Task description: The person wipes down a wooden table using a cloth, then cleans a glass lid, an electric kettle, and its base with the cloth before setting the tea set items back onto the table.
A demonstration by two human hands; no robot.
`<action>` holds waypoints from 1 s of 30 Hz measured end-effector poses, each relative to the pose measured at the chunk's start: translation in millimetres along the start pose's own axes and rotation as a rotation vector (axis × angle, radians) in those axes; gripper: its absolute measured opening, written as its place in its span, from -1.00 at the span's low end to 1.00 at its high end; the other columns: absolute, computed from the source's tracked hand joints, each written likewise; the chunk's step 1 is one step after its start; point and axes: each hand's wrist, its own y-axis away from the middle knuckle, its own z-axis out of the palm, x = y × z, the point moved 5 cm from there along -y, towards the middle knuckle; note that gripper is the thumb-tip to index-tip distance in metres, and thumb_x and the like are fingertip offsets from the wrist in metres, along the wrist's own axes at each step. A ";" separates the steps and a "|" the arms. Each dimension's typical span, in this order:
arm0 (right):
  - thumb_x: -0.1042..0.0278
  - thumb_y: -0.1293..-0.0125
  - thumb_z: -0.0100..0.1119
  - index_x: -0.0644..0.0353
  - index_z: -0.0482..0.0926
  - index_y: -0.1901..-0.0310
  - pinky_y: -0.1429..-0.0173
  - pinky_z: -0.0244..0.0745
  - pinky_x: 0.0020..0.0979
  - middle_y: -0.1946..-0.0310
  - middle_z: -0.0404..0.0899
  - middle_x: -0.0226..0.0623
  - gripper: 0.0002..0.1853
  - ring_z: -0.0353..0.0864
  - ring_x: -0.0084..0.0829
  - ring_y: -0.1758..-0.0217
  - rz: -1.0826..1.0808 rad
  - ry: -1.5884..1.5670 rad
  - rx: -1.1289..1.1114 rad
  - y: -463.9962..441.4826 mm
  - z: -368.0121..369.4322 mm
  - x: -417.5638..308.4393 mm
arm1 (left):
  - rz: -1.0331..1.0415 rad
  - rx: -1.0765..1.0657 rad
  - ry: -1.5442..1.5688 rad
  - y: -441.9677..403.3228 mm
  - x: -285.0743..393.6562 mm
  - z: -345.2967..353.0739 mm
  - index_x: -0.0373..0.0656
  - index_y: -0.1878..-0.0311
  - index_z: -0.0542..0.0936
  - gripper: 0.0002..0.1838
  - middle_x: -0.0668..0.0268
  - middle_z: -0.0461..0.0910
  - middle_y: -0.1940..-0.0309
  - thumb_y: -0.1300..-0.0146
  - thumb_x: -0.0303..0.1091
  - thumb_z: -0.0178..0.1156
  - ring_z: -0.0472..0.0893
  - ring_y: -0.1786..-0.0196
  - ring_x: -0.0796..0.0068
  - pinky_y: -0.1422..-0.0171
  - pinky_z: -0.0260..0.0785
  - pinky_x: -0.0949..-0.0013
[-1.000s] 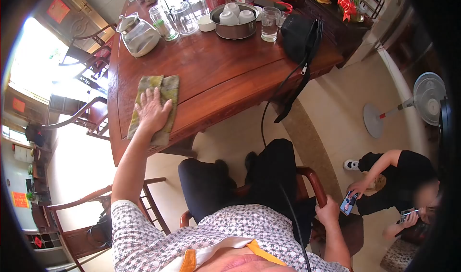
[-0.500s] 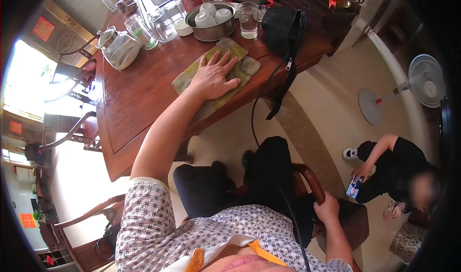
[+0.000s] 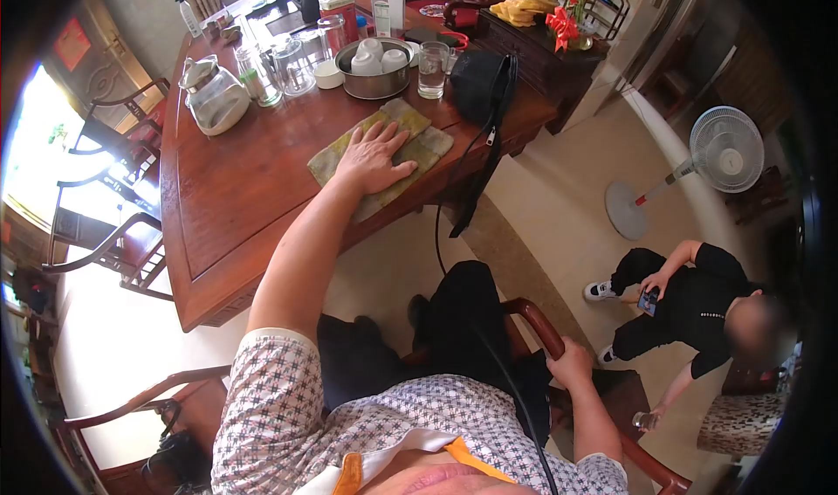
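Observation:
My left hand (image 3: 377,156) lies palm down with its fingers spread on a folded yellow-green cloth (image 3: 423,150). The cloth rests on the dark red wooden table (image 3: 253,181), close to its near edge. Beyond it are a metal bowl (image 3: 377,85) with white cups (image 3: 367,62) inside and a glass of water (image 3: 431,72). A black bag (image 3: 476,85) sits to the right, its strap hanging over the edge. My right hand (image 3: 572,364) is wrapped round the wooden armrest (image 3: 534,320) of the chair I sit in.
A glass pitcher (image 3: 212,102) and several jars stand at the table's far left. A black cable (image 3: 439,242) hangs beside the table. At right are a standing fan (image 3: 726,150) and a seated person (image 3: 690,294) holding a phone (image 3: 649,299) and a small glass (image 3: 644,421).
The view has tilted up and shifted right, showing more of the room behind. My left hand stays on the cloth and my right on the armrest. The other person's arm with the glass has extended.

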 end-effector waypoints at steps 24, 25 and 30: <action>0.31 -0.01 0.48 0.15 0.63 0.09 -0.04 0.59 -0.01 0.22 0.72 0.05 -0.61 0.71 0.10 0.07 0.036 -0.033 -0.064 -6.4 2.7 4.6 | -1.116 -0.003 -0.209 280.1 -257.2 -38.9 0.08 -0.62 0.18 -0.18 0.22 0.04 -0.66 -0.43 0.33 -0.11 0.00 -0.69 0.16 -0.69 -0.22 -0.14; 0.30 -0.01 0.47 0.15 0.63 0.09 -0.04 0.59 -0.01 0.22 0.72 0.05 -0.61 0.70 0.10 0.07 0.036 -0.034 -0.061 -6.8 3.3 4.6 | -1.112 -0.004 -0.217 279.0 -259.0 -38.7 0.08 -0.62 0.18 -0.18 0.22 0.04 -0.66 -0.43 0.32 -0.11 0.00 -0.69 0.16 -0.69 -0.22 -0.14; 0.30 0.00 0.47 0.16 0.62 0.07 -0.06 0.58 0.00 0.21 0.72 0.06 -0.59 0.70 0.10 0.06 0.019 -0.018 -0.061 -8.9 5.3 6.9 | -1.104 -0.013 -0.246 279.7 -262.3 -35.9 0.06 -0.63 0.16 -0.17 0.22 0.03 -0.67 -0.44 0.32 -0.13 -0.01 -0.69 0.15 -0.69 -0.23 -0.17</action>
